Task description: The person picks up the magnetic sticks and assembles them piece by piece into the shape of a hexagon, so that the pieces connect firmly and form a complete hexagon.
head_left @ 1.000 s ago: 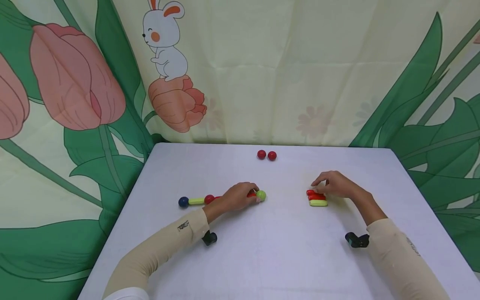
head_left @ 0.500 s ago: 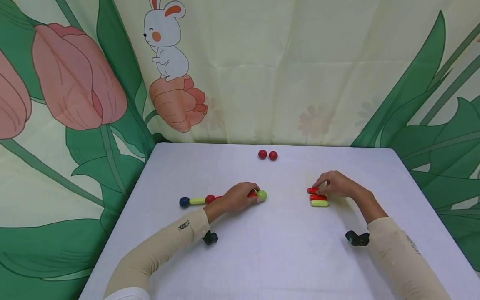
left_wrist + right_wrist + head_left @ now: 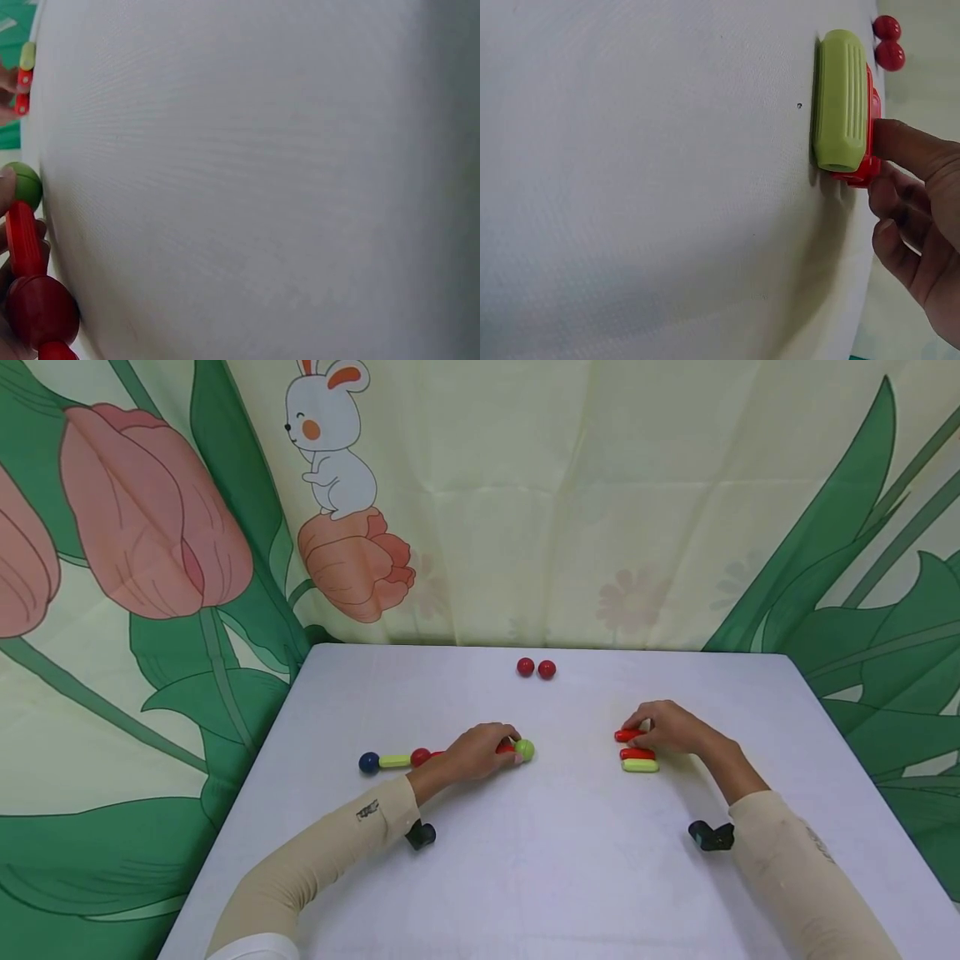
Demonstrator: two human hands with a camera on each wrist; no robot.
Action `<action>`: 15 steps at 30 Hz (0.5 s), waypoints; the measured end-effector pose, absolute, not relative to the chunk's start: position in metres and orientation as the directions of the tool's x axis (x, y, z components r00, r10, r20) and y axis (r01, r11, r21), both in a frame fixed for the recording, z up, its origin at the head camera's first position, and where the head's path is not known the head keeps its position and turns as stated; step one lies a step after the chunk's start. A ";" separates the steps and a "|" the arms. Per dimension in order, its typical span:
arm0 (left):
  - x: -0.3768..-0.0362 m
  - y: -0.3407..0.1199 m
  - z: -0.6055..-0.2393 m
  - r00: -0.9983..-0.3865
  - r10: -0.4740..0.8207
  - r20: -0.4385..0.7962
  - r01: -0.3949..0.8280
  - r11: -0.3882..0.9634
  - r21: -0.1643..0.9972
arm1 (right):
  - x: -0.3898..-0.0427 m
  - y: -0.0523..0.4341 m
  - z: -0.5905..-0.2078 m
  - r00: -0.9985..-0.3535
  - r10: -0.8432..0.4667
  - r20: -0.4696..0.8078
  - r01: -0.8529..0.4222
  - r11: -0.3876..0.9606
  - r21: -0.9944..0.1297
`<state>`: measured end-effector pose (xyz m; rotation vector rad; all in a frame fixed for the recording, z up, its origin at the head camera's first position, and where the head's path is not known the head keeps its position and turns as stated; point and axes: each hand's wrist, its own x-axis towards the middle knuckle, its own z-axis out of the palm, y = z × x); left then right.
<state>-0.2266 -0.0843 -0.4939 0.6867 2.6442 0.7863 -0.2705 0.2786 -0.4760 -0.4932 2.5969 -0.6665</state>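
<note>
On the white table lies a chain of toy balls and rods. From its left end come a dark blue ball, a yellow-green rod and a red ball. My left hand grips its right end, at a red rod and a green ball. Over to the right, my right hand pinches a loose red rod between thumb and fingers. Nearer to me lie a second red rod and a yellow-green rod, side by side.
Two red balls sit close together near the back edge of the table. A black wrist device shows below the left forearm, another black device by the right one. A printed curtain hangs behind.
My right hand has shifted the far red rod slightly toward the back, so a gap now separates it from the second red rod. The left hand and the chain stay in place.
</note>
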 end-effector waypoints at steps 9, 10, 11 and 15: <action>-0.226 -0.084 -0.494 -0.843 0.517 -0.146 0.356 0.741 0.569 | -0.265 0.265 -0.469 -0.870 -0.399 -0.288 -0.210 0.831 -0.515; -0.227 -0.084 -0.495 -0.843 0.517 -0.147 0.356 0.742 0.568 | -0.265 0.262 -0.468 -0.869 -0.406 -0.281 -0.220 0.828 -0.516; -0.227 -0.084 -0.495 -0.844 0.517 -0.146 0.356 0.742 0.568 | -0.265 0.259 -0.467 -0.868 -0.413 -0.277 -0.228 0.825 -0.516; -0.226 -0.085 -0.495 -0.843 0.518 -0.143 0.360 0.742 0.566 | -0.262 0.246 -0.462 -0.853 -0.463 -0.242 -0.276 0.792 -0.544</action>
